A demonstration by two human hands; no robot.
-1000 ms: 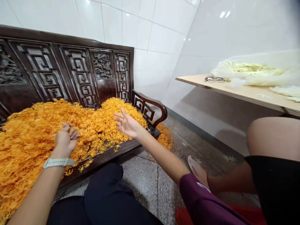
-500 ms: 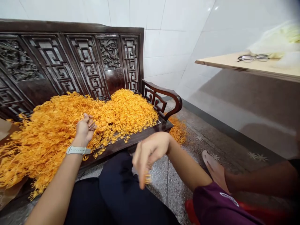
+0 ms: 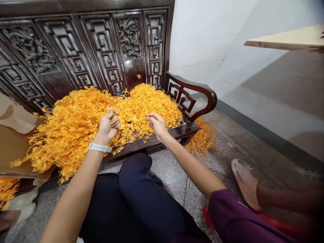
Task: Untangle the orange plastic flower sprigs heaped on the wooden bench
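My left hand point(image 3: 108, 125), with a pale watch strap on its wrist, is closed around a thin orange plastic flower stem point(image 3: 115, 122) in front of the heap. To its right, my right hand point(image 3: 157, 125) has its index finger stretched out and its fingers loosely apart, with nothing visible in them. A small orange flower piece point(image 3: 138, 76) shows against the bench back, seemingly in the air. Below and around both hands lie a large tangled heap of orange plastic flower sprigs point(image 3: 73, 118) and a mound of small orange flower pieces point(image 3: 157, 101).
The dark carved wooden bench point(image 3: 174, 133) has a curved armrest point(image 3: 211, 98) at right. Orange stems point(image 3: 202, 136) lie on the floor beyond it. A cardboard box point(image 3: 15, 145) stands at left. Another person's foot point(image 3: 245, 185) is at right, below a wooden tabletop point(image 3: 291, 38).
My right hand has moved up and forward from above my knee to the mound, and the orange bit at its fingers is gone from them. The view has tilted down and shifted left.
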